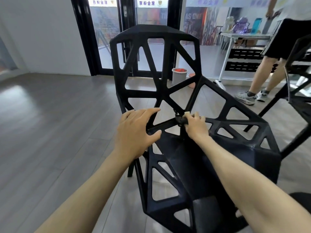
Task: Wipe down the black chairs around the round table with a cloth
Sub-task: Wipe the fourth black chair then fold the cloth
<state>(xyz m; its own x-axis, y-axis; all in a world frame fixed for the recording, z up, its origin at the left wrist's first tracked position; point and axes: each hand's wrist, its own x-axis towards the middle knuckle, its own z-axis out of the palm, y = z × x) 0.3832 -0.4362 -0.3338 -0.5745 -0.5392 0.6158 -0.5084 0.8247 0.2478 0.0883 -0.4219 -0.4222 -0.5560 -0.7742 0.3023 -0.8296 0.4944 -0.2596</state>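
Mid-task: right hand [196, 125] pinches dark cloth [182, 121] on centre-frame chair [156, 64] strut, left hand [136, 132] spread bracing; right-edge chair [301, 91] apparently pending.

Both forearms extended forward. Left hand [137, 132] spread flat, fingers straight, thumb out. Right hand [196, 126] curled tight, knuckles up, fingers pinched closed around something dark.

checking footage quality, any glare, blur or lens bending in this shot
Head view: wide-angle bending curves the door frames; glare patch on the floor at left; bright windows wash out the background; chair fairly sharp; left hand and right hand, gripping a dark cloth, slightly soft.
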